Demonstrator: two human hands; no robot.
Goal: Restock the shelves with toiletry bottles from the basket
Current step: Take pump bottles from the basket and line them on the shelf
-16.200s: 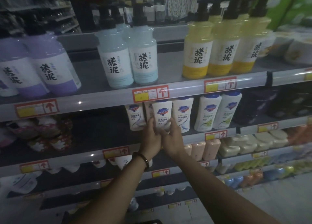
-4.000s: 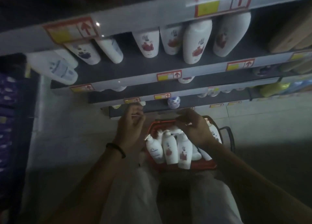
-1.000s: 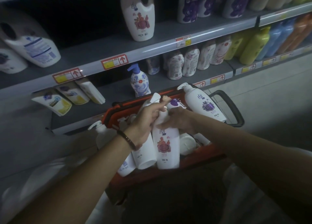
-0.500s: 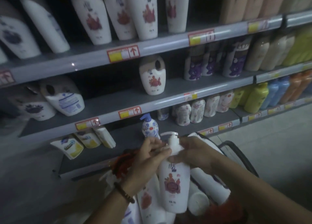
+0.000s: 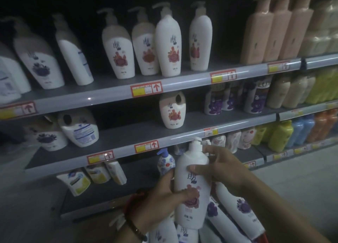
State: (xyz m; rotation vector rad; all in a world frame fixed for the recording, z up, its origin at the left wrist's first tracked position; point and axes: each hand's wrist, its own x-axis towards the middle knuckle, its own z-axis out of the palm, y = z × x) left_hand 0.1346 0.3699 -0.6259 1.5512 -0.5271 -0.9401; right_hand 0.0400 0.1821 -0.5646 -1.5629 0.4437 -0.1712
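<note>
I hold a white pump bottle with a red flower label [image 5: 192, 186] upright in front of the shelves. My left hand [image 5: 161, 198] grips its lower body from the left. My right hand [image 5: 219, 167] grips its shoulder, thumb across the front and fingers near the pump. Below it lie several more white bottles [image 5: 236, 211] with purple and red flowers, in the basket, of which only a red rim [image 5: 262, 238] shows at the bottom edge. Matching red-flower pump bottles [image 5: 169, 43] stand on the top shelf [image 5: 109, 94].
A short red-flower jug [image 5: 172, 111] stands alone on the middle shelf [image 5: 128, 144]. A blue-patterned pump bottle [image 5: 165, 162] stands on the lower shelf just behind my left hand. Purple, yellow, blue and orange bottles fill the shelves to the right. Grey floor lies at right.
The bottle has risen out of the basket and my view has lifted to the shelves. My left hand slid from the pump down to the bottle's lower body; my right stays near the top.
</note>
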